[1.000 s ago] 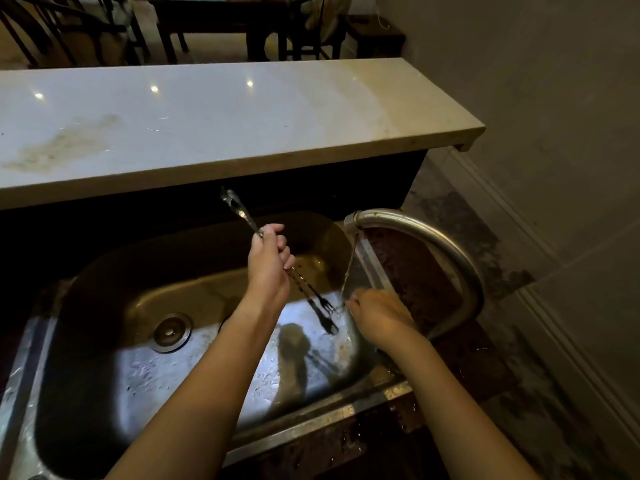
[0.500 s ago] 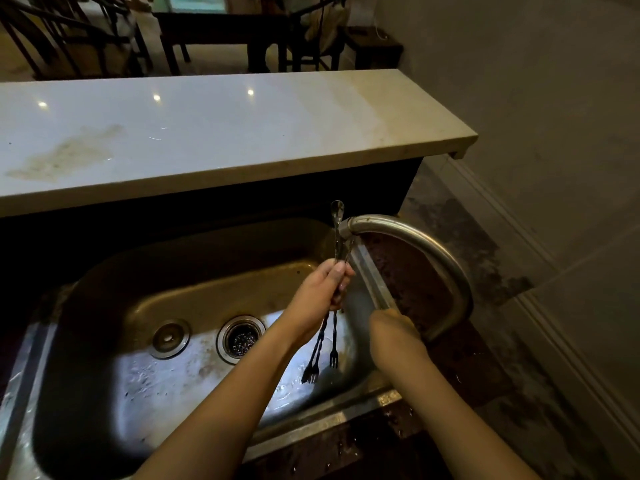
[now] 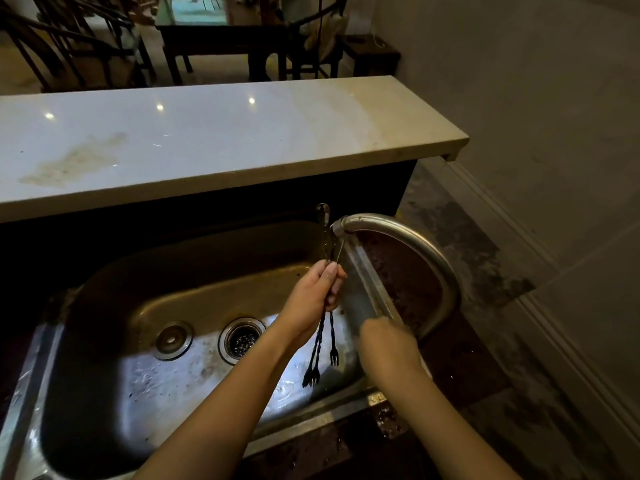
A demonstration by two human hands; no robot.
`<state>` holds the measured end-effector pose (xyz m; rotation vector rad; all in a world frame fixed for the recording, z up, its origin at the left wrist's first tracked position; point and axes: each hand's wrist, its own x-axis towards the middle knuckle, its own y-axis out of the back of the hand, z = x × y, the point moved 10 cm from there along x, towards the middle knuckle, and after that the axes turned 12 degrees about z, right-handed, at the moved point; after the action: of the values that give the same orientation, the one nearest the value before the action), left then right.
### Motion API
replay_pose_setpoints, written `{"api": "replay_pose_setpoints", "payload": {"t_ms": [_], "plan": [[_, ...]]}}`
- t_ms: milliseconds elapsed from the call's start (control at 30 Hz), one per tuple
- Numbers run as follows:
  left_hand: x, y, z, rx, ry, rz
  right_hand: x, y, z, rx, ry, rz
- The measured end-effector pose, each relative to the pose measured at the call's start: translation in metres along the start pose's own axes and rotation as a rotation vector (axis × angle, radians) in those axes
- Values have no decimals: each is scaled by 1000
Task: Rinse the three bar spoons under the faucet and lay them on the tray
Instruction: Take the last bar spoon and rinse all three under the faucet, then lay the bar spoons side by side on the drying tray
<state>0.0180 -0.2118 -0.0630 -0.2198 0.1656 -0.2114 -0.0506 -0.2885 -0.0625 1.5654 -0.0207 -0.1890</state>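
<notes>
My left hand (image 3: 313,299) grips a bundle of twisted metal bar spoons (image 3: 323,344) held nearly upright over the steel sink (image 3: 145,386). Their forked ends hang down below the hand, and a spoon bowl sticks up beside the spout of the curved faucet (image 3: 408,244). A thin trickle of water falls from the spout onto the spoons. My right hand (image 3: 384,341) is at the sink's right rim, near the faucet's base, blurred; what it touches is unclear. No tray is in view.
The sink has a drain strainer (image 3: 242,339) and a smaller plug (image 3: 172,339) in its wet floor. A pale stone counter (image 3: 207,140) runs behind it. Dark wet countertop lies right of the sink. Chairs and a table stand beyond.
My left hand swung the spoons from a slant across the sink to nearly upright beside the spout. The heavy water stream thinned to a trickle. My right hand shifted slightly along the rim.
</notes>
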Motion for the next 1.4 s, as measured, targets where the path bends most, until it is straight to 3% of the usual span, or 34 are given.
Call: {"api": "replay_pose_setpoints", "payload": {"t_ms": [100,200,267,433,633,800,967,1167,1400], "plan": [[-3,17,14,-85,-3,76,8,17,-18,247,24,93],[-10,45,31,-204,15,204,13,15,-66,904,45,-120],[-19,71,43,-300,35,310,14,20,-93,1121,51,-155],[-55,140,77,-467,-6,531,5,32,-158,1213,152,-85],[-125,237,113,-282,-108,835,-28,58,-257,1323,315,-90],[-201,316,128,8,-150,1066,-70,61,-344,1297,421,-148],[-278,394,133,14,-147,1212,-115,53,-434,1277,476,-237],[-349,502,144,143,-86,1270,-158,14,-531,1426,235,-421],[-386,652,114,258,84,1253,-178,-32,-586,1277,64,-283]]}}
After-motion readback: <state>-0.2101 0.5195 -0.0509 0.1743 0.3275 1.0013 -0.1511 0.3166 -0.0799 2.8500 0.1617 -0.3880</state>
